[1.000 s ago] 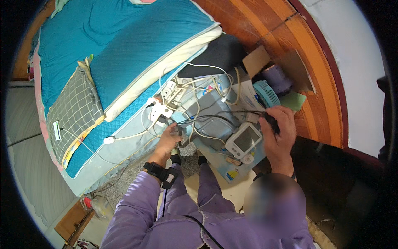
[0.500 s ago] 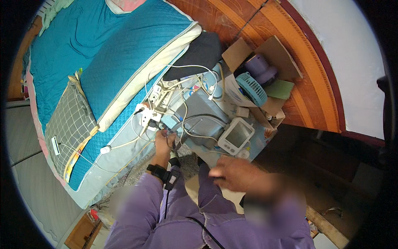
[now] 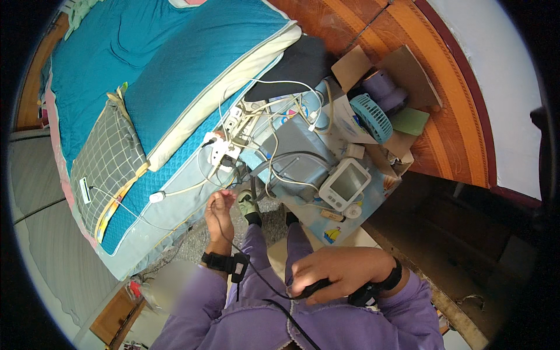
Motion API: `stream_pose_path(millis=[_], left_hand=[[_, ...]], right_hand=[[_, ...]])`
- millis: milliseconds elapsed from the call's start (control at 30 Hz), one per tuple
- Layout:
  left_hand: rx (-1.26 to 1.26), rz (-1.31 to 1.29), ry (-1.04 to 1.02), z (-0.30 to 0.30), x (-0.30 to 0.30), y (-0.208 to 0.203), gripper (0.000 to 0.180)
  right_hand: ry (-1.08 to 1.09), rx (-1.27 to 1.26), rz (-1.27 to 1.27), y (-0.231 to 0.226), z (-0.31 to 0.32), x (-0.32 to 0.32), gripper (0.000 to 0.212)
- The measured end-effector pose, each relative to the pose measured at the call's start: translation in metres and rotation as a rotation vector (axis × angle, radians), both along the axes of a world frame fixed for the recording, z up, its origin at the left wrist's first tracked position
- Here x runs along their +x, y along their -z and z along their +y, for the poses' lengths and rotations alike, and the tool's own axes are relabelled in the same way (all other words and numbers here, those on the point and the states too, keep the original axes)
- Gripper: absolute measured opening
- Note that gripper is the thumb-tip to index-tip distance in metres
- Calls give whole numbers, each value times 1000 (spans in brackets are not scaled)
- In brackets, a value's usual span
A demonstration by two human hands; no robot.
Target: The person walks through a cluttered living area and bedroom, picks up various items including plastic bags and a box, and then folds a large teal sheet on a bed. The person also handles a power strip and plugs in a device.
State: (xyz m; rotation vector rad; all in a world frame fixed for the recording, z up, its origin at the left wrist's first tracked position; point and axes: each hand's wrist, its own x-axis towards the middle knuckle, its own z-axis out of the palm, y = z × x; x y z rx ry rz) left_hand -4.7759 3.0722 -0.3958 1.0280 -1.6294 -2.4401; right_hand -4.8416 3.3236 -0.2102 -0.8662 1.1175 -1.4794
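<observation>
A thin black cable [image 3: 252, 265] runs in a slack curve between my two hands. My left hand [image 3: 219, 219] pinches one stretch of it with closed fingers, just short of the bed's edge. In front of my body, my right hand [image 3: 350, 269] is closed around a thicker black part [image 3: 315, 288] of the same cable, mostly hidden by the fingers. Above my left hand lies a white power strip [image 3: 223, 153] with plugs and tangled cords. A white device with a grey screen [image 3: 345, 184] stands on the small table [image 3: 318, 230], beyond my right hand.
A bed with a teal cover [image 3: 181, 87] fills the left. On the table are a grey box-like thing [image 3: 294, 143] and a cardboard box [image 3: 411, 76] holding a blue fan [image 3: 371, 118]. A checked cushion [image 3: 111, 160] leans on the bed. A dark wooden surface [image 3: 443, 245] lies at right.
My left hand has drawn back from the power strip toward me, with the cable now in it. My right hand has come nearer my body and closed on the cable. The view has shifted slightly.
</observation>
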Motion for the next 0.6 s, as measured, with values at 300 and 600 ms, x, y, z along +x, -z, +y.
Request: stream_pose_path(millis=[300,600], left_hand=[[55,278,19,-25,-7,-95,28],[203,324,789,8,7,-156,26]], right_hand=[[351,396,15,17,9,-6,30],[382,493,322,37,-58,30,37]])
